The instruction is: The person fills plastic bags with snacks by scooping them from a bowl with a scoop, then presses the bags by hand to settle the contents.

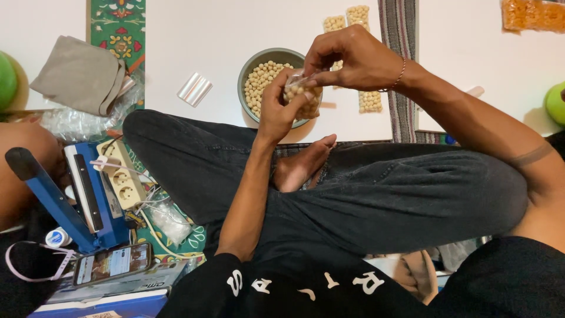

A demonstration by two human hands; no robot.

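Note:
My left hand (276, 106) grips a small clear plastic bag (304, 97) filled with pale round nuts, holding it above my crossed legs. My right hand (353, 59) pinches the top of the same bag from above. Just behind the bag stands a grey bowl (259, 59) of the same nuts. Several filled, sealed bags (369, 101) lie on the white surface beyond my hands.
A blue heat sealer (70, 194) and a white power strip (120, 174) lie at my left. A phone (112, 263) rests near it. A grey cloth (79, 73), a stack of clear bags (195, 88), a striped cloth (397, 29) and green objects (556, 101) surround the spot.

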